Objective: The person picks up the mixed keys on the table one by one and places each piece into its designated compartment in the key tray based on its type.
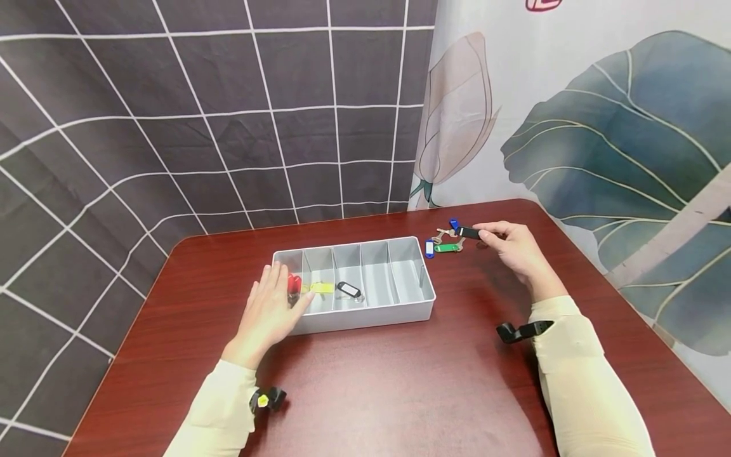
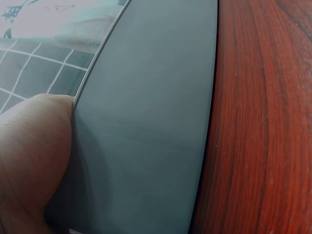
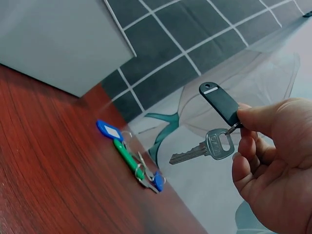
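Between thumb and fingers my right hand [image 1: 516, 251] pinches a black key tag [image 3: 219, 104]. A silver key [image 3: 218, 145] hangs from its ring, up off the table in the right wrist view. My left hand [image 1: 270, 312] rests over the left end of a grey divided tray [image 1: 365, 315], fingers straight and thumb spread across the front rim. Red key tags [image 1: 294, 283] lie in the leftmost compartment, partly hidden by that hand. The second compartment holds a yellow key tag [image 1: 322, 288], and the third a black-framed key tag [image 1: 349, 289] with a white label.
Right of the tray lie a green key tag [image 1: 447, 248], a blue tag [image 1: 429, 248] with a white label and another blue tag [image 1: 454, 223], with keys among them. The brown table [image 1: 365, 393] runs back to a dark gridded curtain [image 1: 297, 127].
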A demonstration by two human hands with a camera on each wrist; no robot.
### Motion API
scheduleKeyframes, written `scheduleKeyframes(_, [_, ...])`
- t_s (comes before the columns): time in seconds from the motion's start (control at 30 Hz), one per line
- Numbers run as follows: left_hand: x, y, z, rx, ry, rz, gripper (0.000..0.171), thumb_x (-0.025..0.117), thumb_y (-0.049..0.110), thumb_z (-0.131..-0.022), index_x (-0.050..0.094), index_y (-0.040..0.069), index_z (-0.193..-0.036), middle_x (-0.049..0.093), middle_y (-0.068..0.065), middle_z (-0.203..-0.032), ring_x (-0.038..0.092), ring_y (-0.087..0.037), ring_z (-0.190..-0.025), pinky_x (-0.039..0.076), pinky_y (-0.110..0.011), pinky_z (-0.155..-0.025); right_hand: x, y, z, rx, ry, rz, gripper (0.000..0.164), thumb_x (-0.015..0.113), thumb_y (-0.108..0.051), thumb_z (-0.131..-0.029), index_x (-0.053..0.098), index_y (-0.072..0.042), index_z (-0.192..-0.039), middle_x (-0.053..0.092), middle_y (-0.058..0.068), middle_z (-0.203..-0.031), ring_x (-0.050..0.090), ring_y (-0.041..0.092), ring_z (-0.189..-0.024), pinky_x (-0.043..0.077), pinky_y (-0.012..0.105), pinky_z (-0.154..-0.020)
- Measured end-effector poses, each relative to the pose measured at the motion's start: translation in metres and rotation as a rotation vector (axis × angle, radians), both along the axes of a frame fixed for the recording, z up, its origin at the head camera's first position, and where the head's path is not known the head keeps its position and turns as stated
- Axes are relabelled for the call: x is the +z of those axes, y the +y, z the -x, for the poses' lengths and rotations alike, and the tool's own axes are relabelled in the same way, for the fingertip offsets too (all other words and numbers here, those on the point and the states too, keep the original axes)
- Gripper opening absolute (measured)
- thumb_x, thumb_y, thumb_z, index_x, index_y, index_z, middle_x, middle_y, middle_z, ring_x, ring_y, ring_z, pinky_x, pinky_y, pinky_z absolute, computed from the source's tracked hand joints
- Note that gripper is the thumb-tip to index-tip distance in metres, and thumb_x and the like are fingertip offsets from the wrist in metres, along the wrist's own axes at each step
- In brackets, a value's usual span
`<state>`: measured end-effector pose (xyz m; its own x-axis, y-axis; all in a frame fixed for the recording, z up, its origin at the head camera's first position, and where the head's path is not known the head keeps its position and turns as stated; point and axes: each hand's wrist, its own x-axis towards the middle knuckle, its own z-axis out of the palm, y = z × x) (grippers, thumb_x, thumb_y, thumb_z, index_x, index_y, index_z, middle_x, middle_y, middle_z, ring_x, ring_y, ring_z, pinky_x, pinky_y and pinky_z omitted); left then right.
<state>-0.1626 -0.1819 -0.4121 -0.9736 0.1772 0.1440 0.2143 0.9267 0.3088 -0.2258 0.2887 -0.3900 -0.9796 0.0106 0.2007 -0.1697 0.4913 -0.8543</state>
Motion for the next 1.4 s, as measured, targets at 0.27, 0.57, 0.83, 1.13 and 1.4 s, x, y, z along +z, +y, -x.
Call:
scheduleKeyframes(0.27, [0.0, -0.001, -0.001, 0.003, -0.001, -0.002, 0.09, 0.049, 0.06, -0.091, 0.027, -0.006, -0.148, 0.019, -0.024, -0.155, 0.014, -0.042, -0.143, 0.017, -0.059, -0.112, 0.006, -0.014, -0.003, 0.065, 0.032, -0.025, 0.03, 0.058, -0.017, -0.097, 0.066, 0.0, -0.121, 0.068, 0.014, -0.101, 0.068, 0.022, -0.087, 0.049, 0.023, -0.071])
scheduleKeyframes(0.57, [0.001, -0.002, -0.001, 0.006, 0.001, -0.006, 0.089, 0.049, 0.059, -0.091, 0.027, -0.006, -0.148, 0.019, -0.024, -0.156, 0.013, -0.041, -0.144, 0.017, -0.059, -0.112, 0.014, -0.034, -0.007, 0.102, 0.067, -0.05, 0.026, 0.061, -0.018, -0.096, 0.07, -0.005, -0.117, 0.065, 0.013, -0.107, 0.061, 0.018, -0.085, 0.047, 0.022, -0.065])
scheduleKeyframes(0.83, [0.002, -0.003, -0.003, 0.015, -0.007, -0.012, 0.091, 0.049, 0.06, -0.091, 0.025, -0.006, -0.148, 0.015, -0.023, -0.157, 0.012, -0.041, -0.144, 0.016, -0.059, -0.112, 0.018, -0.047, -0.01, 0.158, 0.068, -0.043, 0.027, 0.062, -0.017, -0.095, 0.069, -0.003, -0.117, 0.064, 0.013, -0.111, 0.06, 0.019, -0.086, 0.049, 0.02, -0.068])
scheduleKeyframes(1.13, [0.003, -0.003, -0.002, 0.051, -0.01, -0.016, 0.092, 0.051, 0.058, -0.09, 0.023, -0.006, -0.149, 0.014, -0.024, -0.157, 0.012, -0.042, -0.144, 0.014, -0.06, -0.112, 0.022, -0.059, -0.014, 0.229, 0.085, -0.006, 0.028, 0.061, -0.011, -0.095, 0.066, -0.001, -0.12, 0.063, 0.015, -0.115, 0.065, 0.027, -0.086, 0.05, 0.019, -0.069])
scheduleKeyframes(1.4, [0.003, -0.002, -0.002, 0.06, -0.023, -0.025, 0.094, 0.052, 0.059, -0.089, 0.021, -0.006, -0.149, 0.014, -0.025, -0.157, 0.011, -0.042, -0.144, 0.014, -0.061, -0.112, 0.02, -0.07, -0.019, 0.246, 0.088, 0.019, 0.025, 0.062, -0.01, -0.094, 0.069, -0.001, -0.117, 0.063, 0.015, -0.113, 0.066, 0.018, -0.092, 0.051, 0.016, -0.074])
